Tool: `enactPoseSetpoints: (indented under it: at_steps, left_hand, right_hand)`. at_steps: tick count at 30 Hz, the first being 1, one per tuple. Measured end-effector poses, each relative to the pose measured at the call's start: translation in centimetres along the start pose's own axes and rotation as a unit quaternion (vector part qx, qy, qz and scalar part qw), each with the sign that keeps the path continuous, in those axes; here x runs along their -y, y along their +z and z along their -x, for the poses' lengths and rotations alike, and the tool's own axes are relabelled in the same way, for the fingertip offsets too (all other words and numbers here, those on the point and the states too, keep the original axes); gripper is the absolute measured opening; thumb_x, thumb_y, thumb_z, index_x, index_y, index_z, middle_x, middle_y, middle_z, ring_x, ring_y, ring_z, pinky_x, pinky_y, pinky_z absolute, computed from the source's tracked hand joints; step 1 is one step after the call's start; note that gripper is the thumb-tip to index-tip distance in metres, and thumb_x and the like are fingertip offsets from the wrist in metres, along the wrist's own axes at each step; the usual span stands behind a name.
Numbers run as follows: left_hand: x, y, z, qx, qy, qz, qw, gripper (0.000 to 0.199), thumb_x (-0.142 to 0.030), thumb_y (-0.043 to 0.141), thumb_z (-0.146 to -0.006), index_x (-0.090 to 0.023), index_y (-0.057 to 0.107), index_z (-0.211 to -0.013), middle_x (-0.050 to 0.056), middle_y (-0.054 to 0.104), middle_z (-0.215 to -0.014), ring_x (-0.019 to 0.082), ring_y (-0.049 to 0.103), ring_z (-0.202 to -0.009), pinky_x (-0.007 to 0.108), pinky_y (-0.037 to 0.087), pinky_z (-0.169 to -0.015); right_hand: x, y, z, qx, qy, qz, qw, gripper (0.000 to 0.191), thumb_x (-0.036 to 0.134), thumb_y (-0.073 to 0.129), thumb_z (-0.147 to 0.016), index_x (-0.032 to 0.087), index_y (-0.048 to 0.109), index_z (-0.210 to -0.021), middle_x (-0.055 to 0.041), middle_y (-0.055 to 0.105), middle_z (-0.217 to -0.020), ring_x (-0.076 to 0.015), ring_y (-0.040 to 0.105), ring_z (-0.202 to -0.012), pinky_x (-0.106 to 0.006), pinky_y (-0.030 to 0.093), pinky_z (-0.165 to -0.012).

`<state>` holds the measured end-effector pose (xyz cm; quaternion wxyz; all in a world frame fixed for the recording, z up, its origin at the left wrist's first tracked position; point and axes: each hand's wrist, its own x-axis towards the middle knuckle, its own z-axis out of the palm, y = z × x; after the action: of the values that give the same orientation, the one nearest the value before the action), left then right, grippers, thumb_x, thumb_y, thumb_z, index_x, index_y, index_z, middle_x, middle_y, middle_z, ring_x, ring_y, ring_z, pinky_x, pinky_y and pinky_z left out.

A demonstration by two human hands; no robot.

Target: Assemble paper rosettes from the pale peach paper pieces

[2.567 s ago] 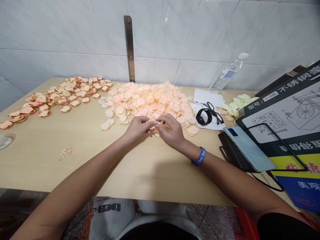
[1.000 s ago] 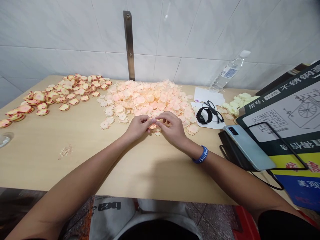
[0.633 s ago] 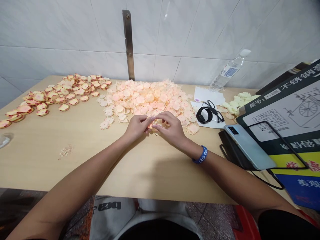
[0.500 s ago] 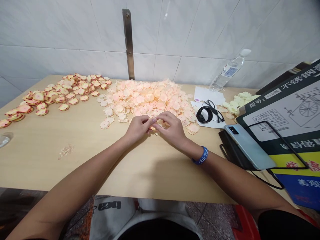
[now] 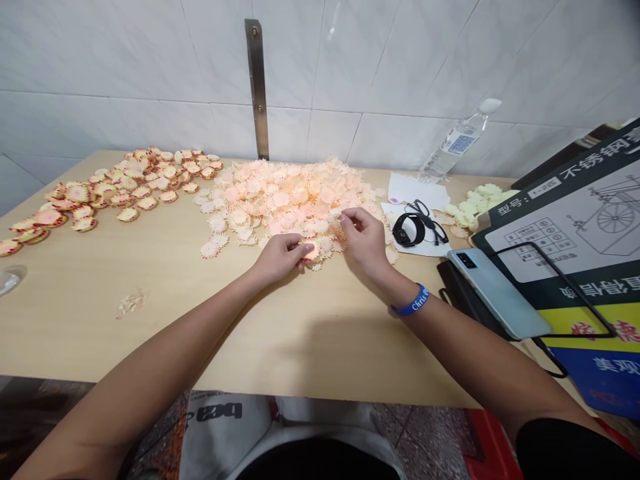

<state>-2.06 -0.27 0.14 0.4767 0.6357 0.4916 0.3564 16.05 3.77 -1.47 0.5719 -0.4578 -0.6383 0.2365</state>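
My left hand (image 5: 281,259) pinches a small stack of scalloped flower-shaped discs (image 5: 311,249), pale with red-pink edges, between thumb and fingers. To its right, my right hand (image 5: 367,241) is closed in a pinch at the front right of the pile of thin pale pink petal discs (image 5: 295,193); what sits between its fingertips is too small to make out. At the left lies another group of thicker discs (image 5: 120,187), cream with red rims. Both forearms reach in over the table's front edge.
A watch (image 5: 409,230) and cable rest on white paper (image 5: 420,192) at the right, near a water bottle (image 5: 457,143) and pale green flower pieces (image 5: 483,203). A phone (image 5: 500,293) leans beside a printed box (image 5: 575,220). Scraps (image 5: 131,302) lie on the table (image 5: 200,300).
My right hand has parted from the left and moved right, to the pile's front right edge. My left hand stays put, still pinching the discs, which now show more clearly.
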Motion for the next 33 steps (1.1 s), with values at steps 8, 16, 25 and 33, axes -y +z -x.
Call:
enactPoseSetpoints:
  at_steps: [8, 16, 25, 33]
  left_hand:
    - [0.5, 0.2, -0.5, -0.023, -0.011, 0.103, 0.994, 0.024, -0.037, 0.066, -0.076, -0.014, 0.062, -0.077, -0.001, 0.059, -0.059, 0.012, 0.057, -0.054, 0.025, 0.045, -0.055]
    - [0.3, -0.1, -0.5, -0.045, -0.015, 0.049, 0.998, 0.026, -0.036, 0.058, -0.079, -0.016, 0.053, -0.062, -0.001, 0.054, -0.051, 0.012, 0.052, -0.051, 0.025, 0.04, -0.056]
    - [0.4, 0.0, -0.3, -0.122, 0.018, -0.041, 0.992, 0.047, -0.054, 0.05, -0.081, -0.019, 0.038, -0.052, -0.005, 0.031, -0.051, 0.01, 0.032, -0.052, 0.026, 0.024, -0.053]
    - [0.1, 0.1, -0.2, -0.047, 0.015, -0.054, 0.997, 0.029, -0.041, 0.06, -0.073, -0.017, 0.047, -0.063, -0.005, 0.041, -0.059, 0.011, 0.038, -0.058, 0.025, 0.026, -0.055]
  right_hand:
    - [0.6, -0.1, 0.6, 0.061, -0.106, 0.074, 0.99, 0.017, 0.022, 0.055, -0.09, 0.021, 0.07, -0.096, -0.0058, 0.069, -0.095, -0.0178, 0.062, -0.084, -0.032, 0.05, -0.071]
    - [1.6, 0.4, 2.2, 0.09, -0.205, 0.059, 0.973, 0.012, 0.021, 0.056, -0.091, 0.022, 0.068, -0.091, -0.0054, 0.068, -0.088, -0.019, 0.064, -0.085, -0.034, 0.051, -0.075]
    - [1.6, 1.1, 2.6, 0.137, -0.125, 0.034, 0.982, 0.007, 0.027, 0.068, -0.083, 0.02, 0.068, -0.085, -0.0046, 0.066, -0.085, -0.0167, 0.06, -0.076, -0.03, 0.048, -0.066]
    - [1.5, 1.0, 2.0, 0.126, -0.022, 0.022, 0.991, 0.013, 0.027, 0.061, -0.085, 0.02, 0.066, -0.076, -0.0031, 0.064, -0.078, -0.0155, 0.056, -0.069, -0.028, 0.042, -0.061]
